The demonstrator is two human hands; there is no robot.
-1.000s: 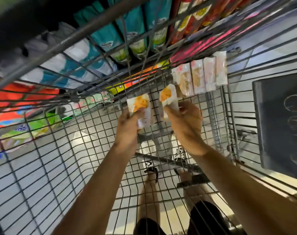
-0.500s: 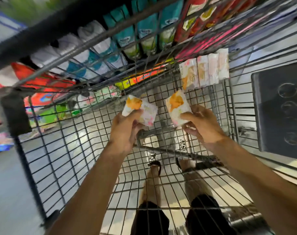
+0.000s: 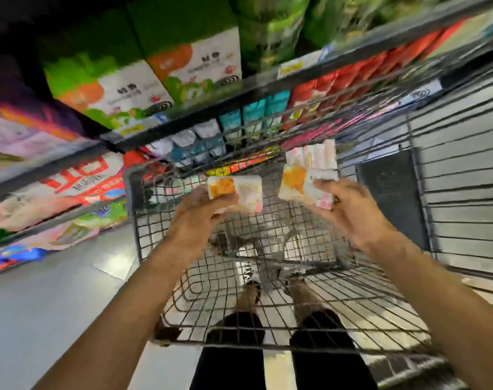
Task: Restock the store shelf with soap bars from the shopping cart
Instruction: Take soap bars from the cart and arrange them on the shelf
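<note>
My left hand (image 3: 200, 213) grips a white soap bar with an orange picture (image 3: 237, 190), held up above the wire shopping cart (image 3: 239, 313). My right hand (image 3: 349, 212) grips a second soap bar of the same kind (image 3: 298, 185). Behind that bar, a row of several more soap bars (image 3: 315, 154) stands upright at the cart's far end. The store shelf (image 3: 183, 122) runs across the top, just beyond the cart.
Green and white boxes (image 3: 144, 77), teal packets (image 3: 251, 116) and red packets (image 3: 338, 83) fill the shelves. Lower shelves at the left hold colourful bags (image 3: 56, 192). A dark panel (image 3: 391, 192) hangs on the cart's right side. Grey floor lies at the left.
Both hands have lifted their soap bars up out of the cart basket. The view has tilted upward, bringing higher shelves into sight.
</note>
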